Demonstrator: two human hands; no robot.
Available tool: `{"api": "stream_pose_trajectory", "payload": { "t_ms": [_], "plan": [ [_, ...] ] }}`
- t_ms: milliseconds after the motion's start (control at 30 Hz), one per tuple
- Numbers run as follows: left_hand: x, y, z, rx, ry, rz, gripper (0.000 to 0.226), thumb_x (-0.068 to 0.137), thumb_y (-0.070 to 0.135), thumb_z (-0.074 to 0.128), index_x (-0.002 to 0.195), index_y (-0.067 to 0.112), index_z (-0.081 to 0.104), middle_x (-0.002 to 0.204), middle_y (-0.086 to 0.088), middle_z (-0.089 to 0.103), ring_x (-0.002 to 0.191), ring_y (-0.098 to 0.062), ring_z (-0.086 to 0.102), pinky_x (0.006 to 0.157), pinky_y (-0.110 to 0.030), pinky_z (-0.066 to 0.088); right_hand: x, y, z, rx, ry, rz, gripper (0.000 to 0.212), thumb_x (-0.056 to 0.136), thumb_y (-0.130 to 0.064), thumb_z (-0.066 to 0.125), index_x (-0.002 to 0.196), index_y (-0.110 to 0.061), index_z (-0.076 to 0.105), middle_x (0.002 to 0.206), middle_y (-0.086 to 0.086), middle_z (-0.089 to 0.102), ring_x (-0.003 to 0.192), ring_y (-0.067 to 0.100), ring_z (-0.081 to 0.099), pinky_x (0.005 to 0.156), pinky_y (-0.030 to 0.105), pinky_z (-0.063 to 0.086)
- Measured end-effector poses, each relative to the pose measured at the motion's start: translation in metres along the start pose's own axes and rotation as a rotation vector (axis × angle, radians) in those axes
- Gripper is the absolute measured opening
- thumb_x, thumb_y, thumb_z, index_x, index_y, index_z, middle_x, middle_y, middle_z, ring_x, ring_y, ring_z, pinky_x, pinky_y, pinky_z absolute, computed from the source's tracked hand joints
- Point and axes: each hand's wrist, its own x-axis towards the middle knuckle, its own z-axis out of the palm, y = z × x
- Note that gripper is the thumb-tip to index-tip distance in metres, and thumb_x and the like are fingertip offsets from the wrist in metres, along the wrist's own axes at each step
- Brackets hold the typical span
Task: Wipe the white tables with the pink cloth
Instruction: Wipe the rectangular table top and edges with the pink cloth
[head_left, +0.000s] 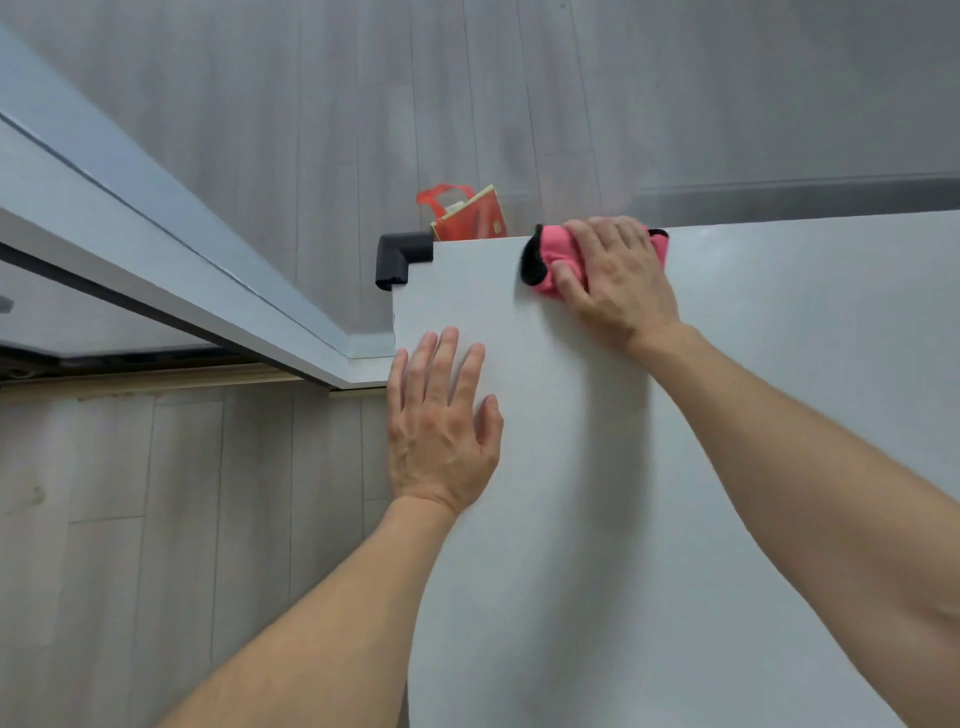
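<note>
A white table (675, 467) fills the right and lower part of the view. The pink cloth (553, 249), edged in black, lies bunched near the table's far edge, close to its far left corner. My right hand (618, 275) presses down on the cloth, with fingers spread over it and the thumb against its near side. My left hand (441, 421) rests flat on the table along its left edge, fingers straight and holding nothing.
A black foam guard (402, 257) caps the table's far left corner. Behind the far edge a red bag (467, 213) stands on the grey wooden floor (156, 519). A white door frame with a floor track (171, 249) runs diagonally at the left.
</note>
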Motion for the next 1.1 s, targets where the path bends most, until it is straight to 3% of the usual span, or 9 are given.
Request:
{"api": "stream_pose_trajectory", "payload": {
  "t_ms": [100,233,367,500,600,767,900,1033,1100],
  "plan": [
    [0.001,0.000,0.000,-0.004,0.012,-0.007,0.054,0.104,0.033,0.054,0.154,0.015,0.057,0.169,-0.011,0.043,0.160,-0.035,0.035,0.129,-0.061,0.024,0.020,-0.028,0.008,-0.071,0.049,0.145,0.047,0.105,-0.048,0.043,0.113,-0.007,0.065,0.114,0.020,0.066,0.109,0.040,0.058,0.104,0.052,0.039],
    [0.001,-0.001,-0.002,-0.006,0.017,0.000,0.055,0.100,0.028,0.060,0.153,0.015,0.058,0.168,-0.012,0.045,0.158,-0.036,0.037,0.129,-0.061,0.026,0.053,-0.120,0.028,0.094,0.013,-0.111,0.037,0.108,-0.040,0.043,0.099,-0.014,0.067,0.100,0.012,0.071,0.093,0.037,0.063,0.086,0.048,0.042],
    [0.004,-0.002,-0.004,0.024,-0.014,-0.012,0.052,0.106,0.029,0.052,0.156,0.017,0.056,0.169,-0.010,0.042,0.160,-0.034,0.035,0.130,-0.059,0.023,0.041,-0.062,0.016,0.122,-0.043,-0.159,0.042,0.108,-0.049,0.043,0.108,-0.014,0.065,0.106,0.012,0.067,0.103,0.036,0.061,0.098,0.049,0.045],
    [0.003,0.000,-0.007,0.052,-0.067,-0.012,0.052,0.108,0.030,0.049,0.158,0.018,0.052,0.171,-0.010,0.039,0.161,-0.034,0.032,0.131,-0.059,0.021,0.009,0.058,-0.013,0.032,-0.042,0.117,0.046,0.108,-0.050,0.039,0.103,-0.009,0.060,0.105,0.017,0.062,0.104,0.041,0.057,0.102,0.051,0.039],
    [0.004,-0.001,-0.007,0.048,-0.070,-0.022,0.052,0.107,0.030,0.050,0.157,0.018,0.054,0.171,-0.010,0.039,0.161,-0.034,0.032,0.131,-0.059,0.021,0.013,0.036,-0.007,-0.060,0.027,0.277,0.049,0.109,-0.046,0.034,0.102,-0.007,0.061,0.107,0.020,0.064,0.106,0.041,0.057,0.104,0.051,0.037],
    [0.005,0.002,-0.009,0.023,-0.023,-0.017,0.054,0.102,0.025,0.055,0.154,0.015,0.058,0.168,-0.013,0.044,0.158,-0.036,0.038,0.128,-0.061,0.026,0.044,-0.116,0.024,0.104,-0.048,-0.019,0.038,0.106,-0.041,0.043,0.108,-0.013,0.069,0.107,0.012,0.069,0.102,0.035,0.061,0.096,0.048,0.040],
    [0.006,0.003,-0.009,0.043,-0.035,-0.028,0.053,0.103,0.026,0.055,0.155,0.016,0.056,0.169,-0.011,0.042,0.159,-0.035,0.036,0.129,-0.060,0.025,0.027,-0.053,0.014,0.154,-0.011,-0.140,0.040,0.104,-0.043,0.049,0.124,-0.013,0.067,0.115,0.012,0.068,0.112,0.036,0.060,0.107,0.047,0.039],
    [0.006,0.004,-0.010,0.044,-0.063,-0.030,0.052,0.105,0.028,0.053,0.156,0.018,0.055,0.170,-0.011,0.040,0.159,-0.034,0.035,0.130,-0.060,0.024,-0.007,0.063,-0.008,0.026,0.025,0.182,0.045,0.105,-0.046,0.045,0.126,-0.012,0.064,0.121,0.017,0.064,0.119,0.039,0.054,0.115,0.050,0.034],
    [0.006,0.002,-0.009,0.047,-0.061,-0.032,0.052,0.104,0.028,0.054,0.156,0.018,0.055,0.170,-0.011,0.040,0.159,-0.034,0.035,0.130,-0.060,0.024,0.001,0.044,0.002,-0.075,0.074,0.389,0.047,0.104,-0.044,0.044,0.119,-0.006,0.066,0.118,0.021,0.065,0.118,0.041,0.056,0.117,0.052,0.033]
  ]
}}
